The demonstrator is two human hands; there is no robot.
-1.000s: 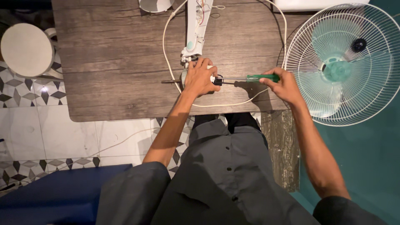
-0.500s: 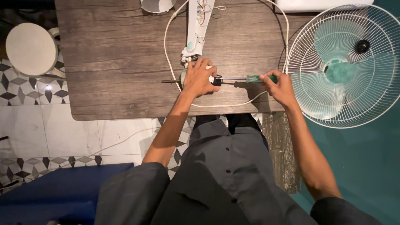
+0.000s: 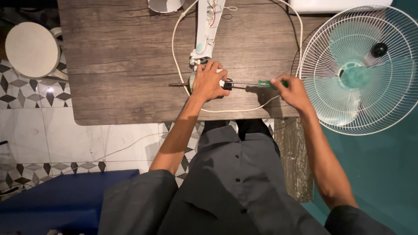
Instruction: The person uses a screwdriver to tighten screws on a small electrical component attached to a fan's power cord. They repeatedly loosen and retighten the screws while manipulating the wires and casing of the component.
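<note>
While the wooden counter (image 3: 122, 65) carries the work, the largest item beside it is a pale green fan head (image 3: 361, 69) in a white wire guard, lying face up at the counter's right end and overhanging the teal floor (image 3: 383, 174). A round white stool (image 3: 31, 48) stands off the counter's left edge on patterned tile. A white fan stem housing (image 3: 208, 26) lies lengthwise at the top centre of the counter, its cover open with coloured wires showing inside; a white power cord (image 3: 183, 52) loops from it across the counter. The left hand (image 3: 210, 80) presses down on the small motor part (image 3: 193, 80) at the stem's lower end, fingers (image 3: 217, 65) curled over it. A thin metal shaft sticks out to the left of that part. The right hand (image 3: 292, 90) grips the green handle of a screwdriver (image 3: 250, 84), fingers closed around it; the blade lies level and meets the part under the left hand.
</note>
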